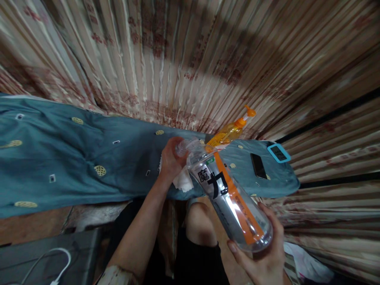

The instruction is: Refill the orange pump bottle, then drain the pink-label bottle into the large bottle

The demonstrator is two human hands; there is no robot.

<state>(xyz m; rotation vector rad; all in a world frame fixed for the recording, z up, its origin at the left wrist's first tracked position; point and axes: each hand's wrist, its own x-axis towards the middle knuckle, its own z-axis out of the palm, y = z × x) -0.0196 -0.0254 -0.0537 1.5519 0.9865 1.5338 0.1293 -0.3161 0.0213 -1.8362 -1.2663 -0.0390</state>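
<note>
A large clear plastic bottle [225, 194] with a silver and orange label is held tilted in front of me, its neck up to the left and its base down to the right. My right hand [267, 249] is closed round the base. At the neck end, the fingers of my left hand [172, 160] are wrapped about the clear top. A crumpled white tissue or cloth [183, 180] shows just below my left hand; whether that hand touches it I cannot tell. Behind the bottle's neck stands an orange pump bottle [227, 134] of yellow liquid, partly hidden.
Teal patterned cloth [74, 150] covers the long narrow surface ahead. A dark phone [259, 166] and a blue-framed digital clock [279, 153] lie at its right end. Pleated curtains [178, 59] hang behind. At lower left, a white cable [63, 253] rests on a grey surface.
</note>
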